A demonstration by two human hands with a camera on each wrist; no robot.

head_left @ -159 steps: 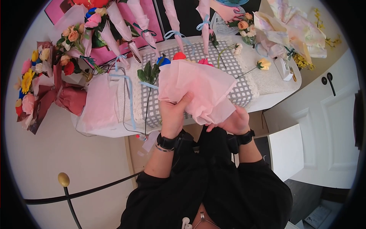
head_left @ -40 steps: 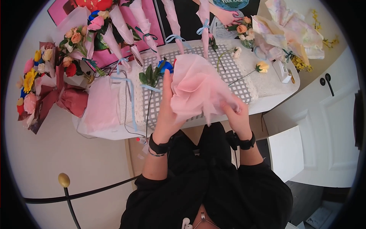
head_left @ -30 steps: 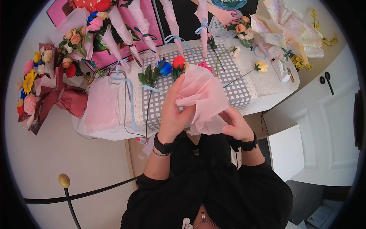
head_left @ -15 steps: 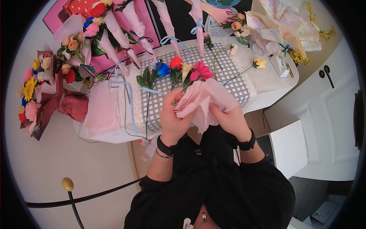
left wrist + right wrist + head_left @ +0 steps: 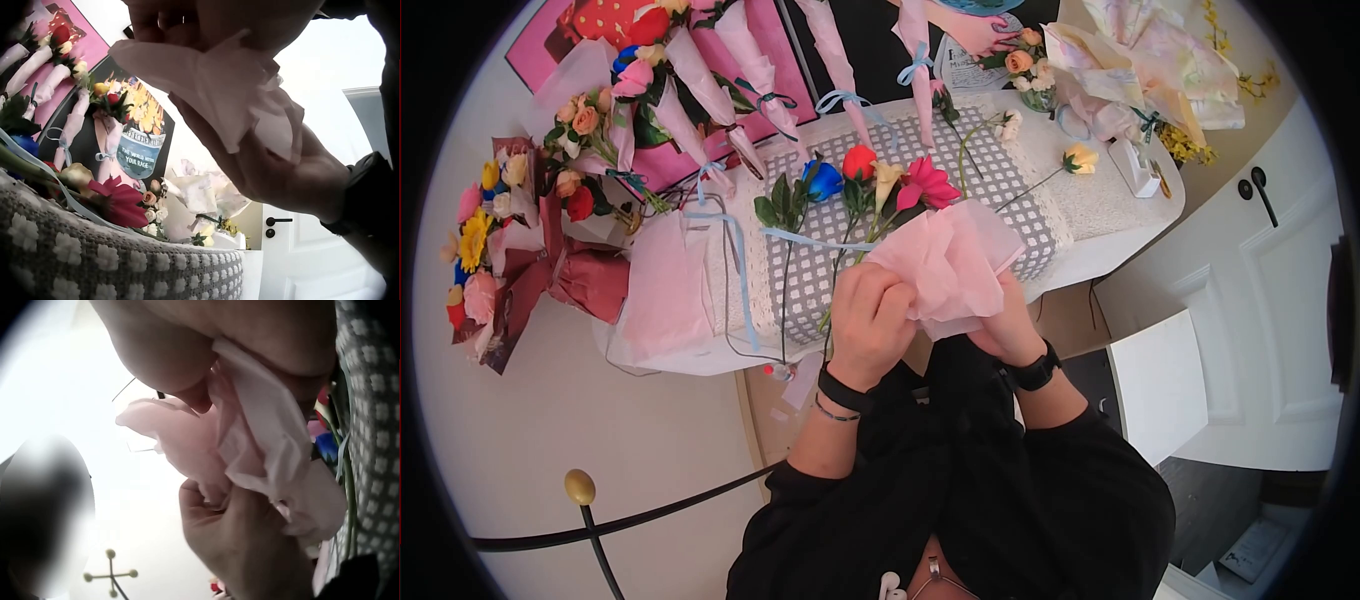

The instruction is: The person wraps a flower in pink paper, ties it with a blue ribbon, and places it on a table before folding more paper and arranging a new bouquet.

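Observation:
Both hands hold a crumpled sheet of pink paper [image 5: 952, 262] above the table's front edge. The left hand [image 5: 870, 325] pinches its left side with curled fingers, also seen at the lower middle of the right wrist view [image 5: 240, 540]. On the other side, the right hand [image 5: 1010, 325] grips the paper from below, its fingers partly hidden behind it. Behind the paper lie a blue rose [image 5: 822, 181], a red flower [image 5: 859, 162], a cream flower [image 5: 887, 182] and a magenta flower [image 5: 928, 184], stems toward the person. A light blue ribbon [image 5: 815, 240] crosses the stems.
Flat pink sheets [image 5: 668, 285] lie on the table's left side, near a dark red bouquet [image 5: 585, 262]. Several pink-wrapped flowers stand along the back. A yellow rose [image 5: 1080, 158] and a white box [image 5: 1135, 170] are at the right.
The paper has been turned and gathered into a smaller, crumpled bunch. It has moved away from the red, cream and magenta flowers, which now show. The left hand's fingers have curled in on the paper.

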